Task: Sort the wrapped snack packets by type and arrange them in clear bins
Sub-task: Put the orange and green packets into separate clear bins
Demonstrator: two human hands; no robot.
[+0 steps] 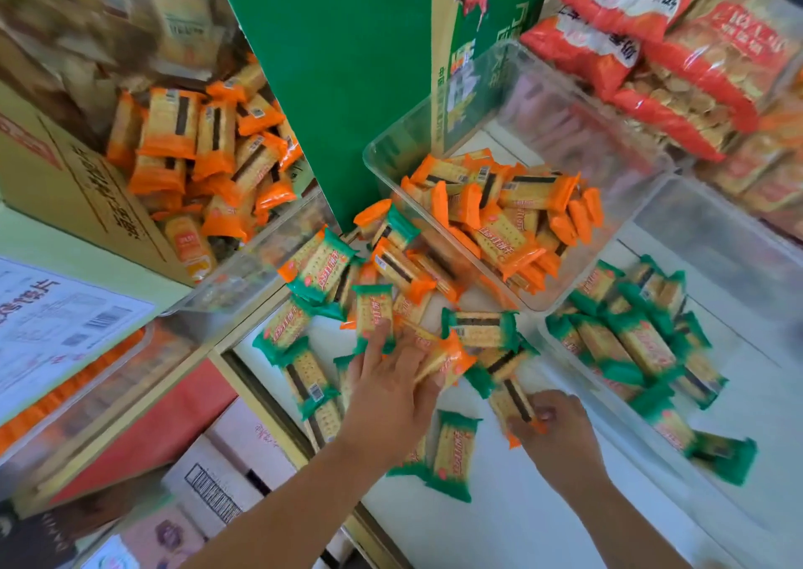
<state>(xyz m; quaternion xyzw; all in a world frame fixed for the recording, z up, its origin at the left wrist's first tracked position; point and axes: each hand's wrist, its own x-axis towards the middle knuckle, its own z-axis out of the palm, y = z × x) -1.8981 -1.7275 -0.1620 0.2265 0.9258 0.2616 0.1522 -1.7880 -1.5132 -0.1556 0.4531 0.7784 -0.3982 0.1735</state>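
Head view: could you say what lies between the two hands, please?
One green-ended packet lies on the white tabletop between the left hand and the right hand, which grips an orange-ended packet; the head view shows this.

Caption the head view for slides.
Left hand on mixed pile, right hand pinching a packet; orange packets in far bin, green packets in near bin.

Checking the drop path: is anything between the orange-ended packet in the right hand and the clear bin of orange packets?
Nothing blocks it. The right hand grips the orange-ended packet; only loose packets lying flat and the near wall of the open-topped bin lie between.
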